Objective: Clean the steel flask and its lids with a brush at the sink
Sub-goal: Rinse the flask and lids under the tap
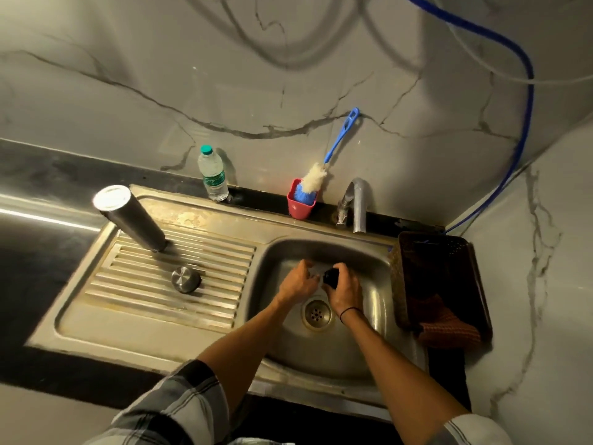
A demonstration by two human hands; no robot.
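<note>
Over sink basin (369, 284) | right hand (345, 289) grips black lid (330, 277) | left hand (296, 281) fingers touching

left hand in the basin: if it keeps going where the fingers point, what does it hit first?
The left hand points right, toward the small black lid gripped in the right hand. That lid looks first in line, almost touching already; depth is unclear.

Both forearms reaching forward over the sink basin (369, 284), wrists close together above its drain. Right hand (345, 285) curled round a small dark lid (330, 277); left hand (298, 279) touching it with bent fingers.
</note>
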